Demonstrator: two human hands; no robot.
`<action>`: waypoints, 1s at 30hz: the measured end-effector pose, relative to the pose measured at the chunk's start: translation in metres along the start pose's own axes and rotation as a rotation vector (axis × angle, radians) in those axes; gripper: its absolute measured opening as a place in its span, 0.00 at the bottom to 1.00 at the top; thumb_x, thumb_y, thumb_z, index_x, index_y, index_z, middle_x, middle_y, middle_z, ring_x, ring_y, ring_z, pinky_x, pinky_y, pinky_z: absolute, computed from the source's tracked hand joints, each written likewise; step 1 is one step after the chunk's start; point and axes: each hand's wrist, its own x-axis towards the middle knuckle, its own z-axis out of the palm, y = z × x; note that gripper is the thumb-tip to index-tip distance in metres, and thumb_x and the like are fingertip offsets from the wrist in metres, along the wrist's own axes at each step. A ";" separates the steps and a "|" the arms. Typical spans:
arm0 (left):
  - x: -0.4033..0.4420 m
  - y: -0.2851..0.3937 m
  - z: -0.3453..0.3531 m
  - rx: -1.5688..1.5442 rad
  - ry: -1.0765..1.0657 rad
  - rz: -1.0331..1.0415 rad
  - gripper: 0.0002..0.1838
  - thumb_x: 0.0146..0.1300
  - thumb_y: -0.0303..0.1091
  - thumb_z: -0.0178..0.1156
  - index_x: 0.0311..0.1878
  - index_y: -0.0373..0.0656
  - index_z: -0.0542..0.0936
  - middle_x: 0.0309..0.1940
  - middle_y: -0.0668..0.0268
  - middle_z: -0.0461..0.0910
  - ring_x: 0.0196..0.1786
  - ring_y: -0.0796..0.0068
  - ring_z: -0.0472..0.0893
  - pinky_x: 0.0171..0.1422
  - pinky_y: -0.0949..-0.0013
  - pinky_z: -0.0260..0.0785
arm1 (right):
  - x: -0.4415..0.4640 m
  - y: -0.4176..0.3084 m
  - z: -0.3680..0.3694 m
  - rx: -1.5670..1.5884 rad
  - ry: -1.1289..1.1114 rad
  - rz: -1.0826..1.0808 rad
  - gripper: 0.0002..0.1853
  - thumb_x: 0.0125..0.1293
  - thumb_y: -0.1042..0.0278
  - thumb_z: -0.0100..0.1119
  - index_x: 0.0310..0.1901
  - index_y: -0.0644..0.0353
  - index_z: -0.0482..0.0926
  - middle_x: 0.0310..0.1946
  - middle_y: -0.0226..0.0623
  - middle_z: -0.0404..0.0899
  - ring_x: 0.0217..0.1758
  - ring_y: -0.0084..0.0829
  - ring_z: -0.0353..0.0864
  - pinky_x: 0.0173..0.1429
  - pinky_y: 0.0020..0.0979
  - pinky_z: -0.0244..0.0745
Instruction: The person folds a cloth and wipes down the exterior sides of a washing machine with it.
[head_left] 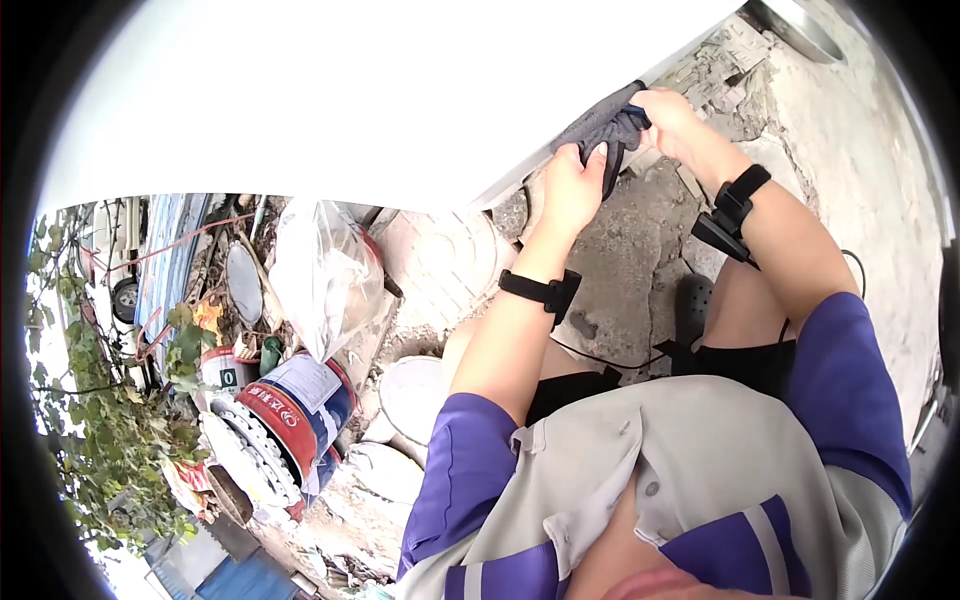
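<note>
Both hands are closed on bunched dark cloth [606, 132] at the white surface's [330, 110] edge: left hand [575, 188] nearer, right hand [668, 118] farther right; handling it seems to call for two steady grips.

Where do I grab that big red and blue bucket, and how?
I'd come at the bucket from the side facing us and hook fingers under its white, bumpy rim, because that seems to stick out past the round wall.
</note>
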 end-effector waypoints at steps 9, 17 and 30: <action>-0.023 0.013 -0.007 -0.264 0.068 -0.094 0.11 0.65 0.30 0.55 0.46 0.32 0.76 0.38 0.53 0.82 0.43 0.66 0.81 0.52 0.67 0.70 | -0.019 0.011 0.030 0.186 -0.016 0.068 0.12 0.66 0.68 0.43 0.44 0.62 0.74 0.40 0.36 0.80 0.44 0.32 0.81 0.48 0.36 0.77; -0.053 0.016 -0.040 -0.422 0.204 -0.217 0.13 0.67 0.31 0.53 0.49 0.31 0.74 0.44 0.59 0.79 0.46 0.74 0.76 0.54 0.70 0.68 | -0.021 0.055 0.080 0.116 -0.271 0.200 0.15 0.65 0.74 0.41 0.48 0.67 0.76 0.41 0.41 0.81 0.42 0.35 0.82 0.48 0.38 0.78; -0.007 0.028 0.038 -0.056 0.369 -0.063 0.16 0.66 0.32 0.56 0.27 0.30 0.68 0.20 0.50 0.74 0.24 0.61 0.74 0.31 0.59 0.66 | 0.034 0.026 0.007 0.251 -0.129 0.089 0.13 0.61 0.80 0.45 0.44 0.80 0.73 0.39 0.48 0.78 0.40 0.42 0.82 0.43 0.42 0.81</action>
